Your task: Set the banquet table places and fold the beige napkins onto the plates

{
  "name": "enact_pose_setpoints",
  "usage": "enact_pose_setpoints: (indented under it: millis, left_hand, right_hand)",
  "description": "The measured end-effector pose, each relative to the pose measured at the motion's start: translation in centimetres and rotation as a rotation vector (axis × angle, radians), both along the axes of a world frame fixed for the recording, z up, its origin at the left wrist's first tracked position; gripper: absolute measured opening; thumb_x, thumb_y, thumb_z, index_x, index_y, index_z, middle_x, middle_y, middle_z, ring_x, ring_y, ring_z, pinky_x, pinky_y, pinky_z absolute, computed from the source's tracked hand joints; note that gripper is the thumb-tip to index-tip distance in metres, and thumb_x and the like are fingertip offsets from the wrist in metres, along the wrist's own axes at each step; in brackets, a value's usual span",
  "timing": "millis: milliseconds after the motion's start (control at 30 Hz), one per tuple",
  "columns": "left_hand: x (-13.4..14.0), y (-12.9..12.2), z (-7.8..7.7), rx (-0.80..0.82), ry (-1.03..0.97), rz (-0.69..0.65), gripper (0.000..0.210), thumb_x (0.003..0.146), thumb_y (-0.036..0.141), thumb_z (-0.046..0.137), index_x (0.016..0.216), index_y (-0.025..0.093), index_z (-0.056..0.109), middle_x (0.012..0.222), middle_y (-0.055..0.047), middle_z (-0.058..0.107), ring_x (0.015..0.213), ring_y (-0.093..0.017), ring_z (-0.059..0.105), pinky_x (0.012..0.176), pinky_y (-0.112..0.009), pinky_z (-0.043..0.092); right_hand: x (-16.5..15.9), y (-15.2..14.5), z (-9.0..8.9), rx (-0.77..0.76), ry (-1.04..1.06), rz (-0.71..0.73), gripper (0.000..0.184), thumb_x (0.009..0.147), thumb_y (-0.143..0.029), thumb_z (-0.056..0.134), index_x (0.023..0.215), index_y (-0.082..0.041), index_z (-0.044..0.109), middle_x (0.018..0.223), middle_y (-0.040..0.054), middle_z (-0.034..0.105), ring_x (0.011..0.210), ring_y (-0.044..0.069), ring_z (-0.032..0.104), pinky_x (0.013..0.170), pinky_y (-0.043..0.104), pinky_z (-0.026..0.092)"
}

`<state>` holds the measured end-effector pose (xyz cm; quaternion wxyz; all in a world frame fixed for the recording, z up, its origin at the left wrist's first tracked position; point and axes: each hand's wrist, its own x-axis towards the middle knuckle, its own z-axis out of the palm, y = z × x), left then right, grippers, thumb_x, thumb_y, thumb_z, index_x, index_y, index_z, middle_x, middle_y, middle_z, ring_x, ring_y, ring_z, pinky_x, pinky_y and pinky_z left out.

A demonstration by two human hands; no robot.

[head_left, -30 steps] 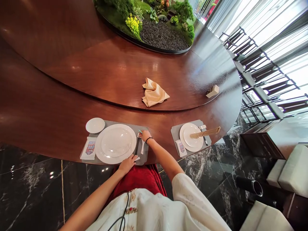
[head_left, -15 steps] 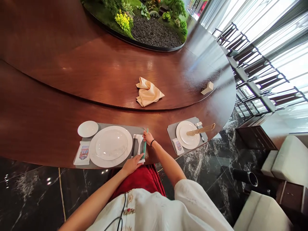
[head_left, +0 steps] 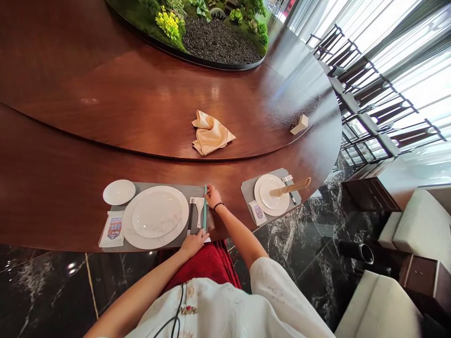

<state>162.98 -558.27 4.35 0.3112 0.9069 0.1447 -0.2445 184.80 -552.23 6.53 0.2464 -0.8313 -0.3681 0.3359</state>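
A grey placemat [head_left: 176, 188] lies at the table's near edge with a large white plate [head_left: 155, 216] on it. Right of the plate lie dark chopsticks [head_left: 190, 217], a white spoon [head_left: 198, 209] and a teal stick [head_left: 205, 206]. My right hand [head_left: 213, 195] pinches the far end of the teal stick. My left hand [head_left: 194, 242] rests on its near end at the mat's front edge. A small white saucer [head_left: 119, 192] and a printed packet [head_left: 112, 228] sit left of the plate.
A second place setting [head_left: 269, 194] with a rolled item across its plate lies to the right. A folded beige napkin [head_left: 209, 134] and a small box [head_left: 299, 124] sit on the turntable [head_left: 148, 103]. A planted centrepiece [head_left: 207, 33] is beyond. Chairs [head_left: 373, 103] stand right.
The teal stick has been laid down straight along the right side of the spoon, both hands guiding its ends. The camera view has shifted a little to the right.
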Motion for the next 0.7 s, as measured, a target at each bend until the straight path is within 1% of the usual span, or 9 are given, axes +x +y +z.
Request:
enact_pose_setpoints:
  millis: [67,200,233,333,367,400,533,633,700]
  left_hand:
    - [0.1,0.1,0.1,0.039,-0.010,-0.018,0.045,0.088,0.025,0.044,0.132,0.030,0.043,0.135,-0.013,0.047,0.088,-0.029,0.067,0.074,-0.042,0.051]
    - [0.2,0.2,0.4,0.076,-0.011,-0.027,0.038,0.087,0.027,0.045,0.126,0.029,0.047,0.130,-0.012,0.050,0.086,-0.029,0.067,0.071,-0.040,0.050]
    - [0.2,0.2,0.5,0.081,-0.010,-0.028,0.037,0.088,0.027,0.044,0.125,0.028,0.048,0.129,-0.012,0.051,0.085,-0.029,0.067,0.070,-0.040,0.050]
    - [0.1,0.2,0.6,0.093,-0.007,-0.022,0.037,0.088,0.028,0.043,0.125,0.027,0.047,0.126,-0.012,0.052,0.084,-0.029,0.067,0.068,-0.040,0.050]
    - [0.1,0.1,0.6,0.095,-0.009,-0.019,0.037,0.089,0.029,0.042,0.125,0.027,0.047,0.125,-0.012,0.051,0.084,-0.028,0.067,0.068,-0.040,0.050]
    - [0.1,0.1,0.5,0.094,-0.011,-0.016,0.037,0.089,0.029,0.041,0.125,0.027,0.047,0.125,-0.012,0.051,0.084,-0.028,0.066,0.067,-0.040,0.050]
    - [0.0,0.1,0.4,0.096,-0.021,-0.003,0.034,0.091,0.029,0.038,0.124,0.027,0.047,0.119,-0.011,0.053,0.082,-0.026,0.067,0.067,-0.039,0.050]
    - [-0.1,0.1,0.2,0.111,-0.039,0.002,0.034,0.092,0.029,0.038,0.124,0.027,0.047,0.117,-0.011,0.055,0.080,-0.026,0.067,0.066,-0.039,0.051]
    - [-0.2,0.1,0.1,0.111,-0.050,0.010,0.034,0.092,0.029,0.038,0.124,0.027,0.047,0.116,-0.011,0.055,0.080,-0.027,0.067,0.066,-0.040,0.051]
  right_hand:
    - [0.5,-0.1,-0.3,0.032,-0.043,0.056,0.057,0.080,-0.009,0.054,0.135,-0.017,0.041,0.115,0.0084,0.062,0.103,0.017,0.056,0.096,0.029,0.042]
    - [1.2,-0.2,-0.3,0.021,-0.112,0.171,0.048,0.085,-0.008,0.045,0.132,-0.016,0.049,0.115,0.0108,0.062,0.106,0.017,0.055,0.098,0.029,0.040]
    - [1.4,-0.2,-0.3,0.019,-0.118,0.187,0.049,0.085,-0.009,0.044,0.133,-0.016,0.047,0.115,0.0107,0.062,0.105,0.017,0.055,0.098,0.029,0.040]
    - [1.6,-0.3,-0.2,0.027,-0.138,0.217,0.060,0.086,-0.011,0.046,0.143,-0.017,0.033,0.117,0.0100,0.061,0.106,0.016,0.055,0.097,0.028,0.041]
    - [1.6,-0.3,-0.1,0.019,-0.148,0.226,0.060,0.086,-0.012,0.046,0.145,-0.017,0.031,0.118,0.0099,0.061,0.106,0.016,0.055,0.097,0.028,0.041]
    - [1.7,-0.2,-0.1,0.004,-0.159,0.236,0.059,0.087,-0.013,0.045,0.144,-0.018,0.032,0.119,0.0098,0.061,0.107,0.016,0.055,0.096,0.028,0.041]
    - [1.9,0.2,0.0,-0.054,-0.168,0.263,0.043,0.090,-0.015,0.042,0.133,-0.019,0.047,0.115,0.0073,0.065,0.104,0.016,0.058,0.093,0.027,0.042]
    - [2.0,0.4,0.2,-0.101,-0.165,0.273,0.039,0.091,-0.016,0.041,0.129,-0.021,0.048,0.106,0.0056,0.069,0.098,0.017,0.062,0.087,0.027,0.044]
    - [2.0,0.4,0.2,-0.116,-0.168,0.286,0.042,0.090,-0.016,0.042,0.132,-0.022,0.045,0.105,0.0049,0.070,0.096,0.017,0.063,0.086,0.027,0.045]
